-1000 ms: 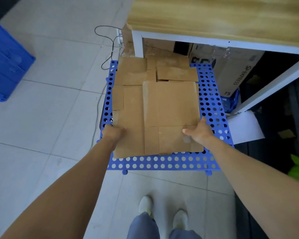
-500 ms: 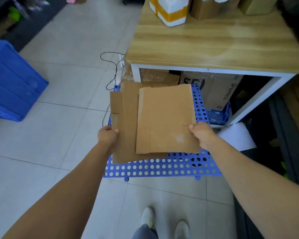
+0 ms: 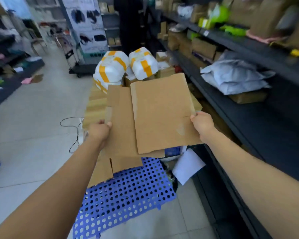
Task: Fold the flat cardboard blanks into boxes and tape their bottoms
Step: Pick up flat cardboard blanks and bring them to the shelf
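Observation:
I hold flat brown cardboard blanks up in front of me, clear of the pallet. My left hand (image 3: 100, 131) grips the left edge of the larger, lower cardboard blank (image 3: 120, 128). My right hand (image 3: 203, 125) pinches the right edge of the smaller top blank (image 3: 160, 112), near a slit between its flaps. The top blank overlaps the lower one. The lower blank's flaps hang down towards the blue perforated pallet (image 3: 128, 192).
A wooden table (image 3: 95, 106) lies behind the blanks, bearing white parcels with orange tape (image 3: 114, 69) and small boxes. Dark shelving (image 3: 248, 104) with bags and cartons runs along the right. A black cable (image 3: 72, 133) lies on the tiled floor at left. A white sheet (image 3: 186, 166) sits under the table.
Both hands lifted the blanks off the blue pallet and raised them to about table height. My view swung up from the floor to the aisle and shelves.

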### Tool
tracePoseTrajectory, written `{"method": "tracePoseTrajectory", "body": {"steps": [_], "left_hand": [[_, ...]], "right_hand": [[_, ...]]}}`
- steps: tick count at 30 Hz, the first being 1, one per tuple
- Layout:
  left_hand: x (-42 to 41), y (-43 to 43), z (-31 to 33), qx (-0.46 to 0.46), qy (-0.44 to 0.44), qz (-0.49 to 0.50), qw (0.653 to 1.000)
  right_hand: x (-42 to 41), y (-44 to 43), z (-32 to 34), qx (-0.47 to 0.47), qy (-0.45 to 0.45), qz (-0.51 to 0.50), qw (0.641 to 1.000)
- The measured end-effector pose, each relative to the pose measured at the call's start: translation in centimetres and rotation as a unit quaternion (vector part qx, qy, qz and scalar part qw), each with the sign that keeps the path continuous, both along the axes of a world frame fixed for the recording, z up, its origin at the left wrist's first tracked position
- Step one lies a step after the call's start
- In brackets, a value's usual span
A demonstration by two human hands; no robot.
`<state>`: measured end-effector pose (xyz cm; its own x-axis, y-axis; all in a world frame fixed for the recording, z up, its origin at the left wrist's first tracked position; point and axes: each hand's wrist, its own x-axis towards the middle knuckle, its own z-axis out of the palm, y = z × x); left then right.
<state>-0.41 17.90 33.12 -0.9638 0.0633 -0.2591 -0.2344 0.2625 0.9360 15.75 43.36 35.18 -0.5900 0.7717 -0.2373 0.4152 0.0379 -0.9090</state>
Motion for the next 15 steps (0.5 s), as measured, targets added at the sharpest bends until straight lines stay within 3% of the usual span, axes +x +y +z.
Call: {"method": "tracePoseTrajectory", "body": {"steps": [8,15], "left_hand": [[0.9,13.9,3.9,0.008,0.016,-0.217,0.976],[7.0,23.5,4.5,0.013,0.003,-0.444,0.896]], "right_hand": [[10.1,4.8,3.4,0.015,0.001,-0.225,0.974],[21.2,2.1,3.4,-0.007,0.024,-0.441,0.897]]}}
